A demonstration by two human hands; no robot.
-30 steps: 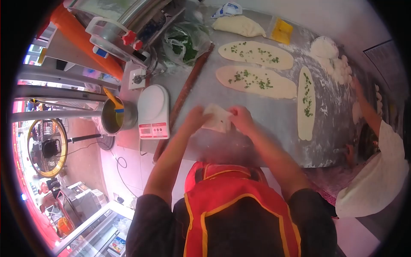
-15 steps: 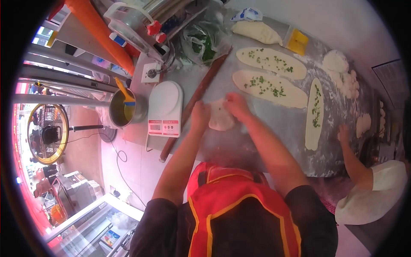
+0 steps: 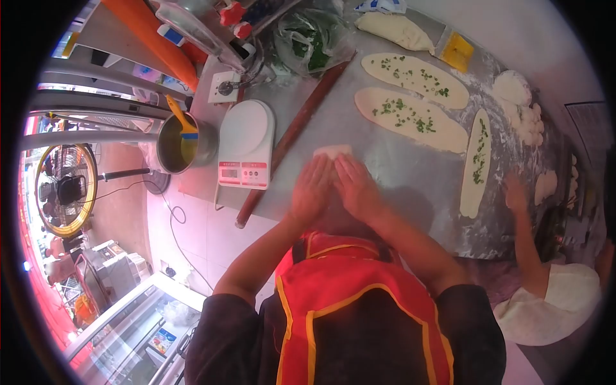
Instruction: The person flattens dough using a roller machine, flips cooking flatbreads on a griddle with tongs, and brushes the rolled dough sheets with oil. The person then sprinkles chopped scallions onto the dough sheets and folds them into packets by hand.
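Observation:
Side by side near the table's front edge, my left hand [image 3: 312, 188] and my right hand [image 3: 355, 186] lie flat with fingers stretched forward over a small piece of dough [image 3: 333, 152]. Only the far edge of that dough shows; the rest is under my fingers. Beyond my hands are two long dough sheets [image 3: 410, 119] [image 3: 417, 78] dotted with chopped green bits. A third, narrower sheet [image 3: 475, 163] with green bits lies to the right. A long wooden rolling pin [image 3: 298, 131] rests diagonally to the left of my hands.
A white scale [image 3: 246, 144] and a metal pot [image 3: 187, 144] with an orange-handled brush stand left. Behind are a bag of greens [image 3: 311, 45], a large dough piece [image 3: 394, 32] and a yellow scraper [image 3: 456, 51]. At right, a co-worker's hand [image 3: 515, 194] reaches over the floured table [image 3: 443, 212].
The dough was held up between both hands; now it is down on the table under my flattened fingers. My hands have come closer together. The view has shifted.

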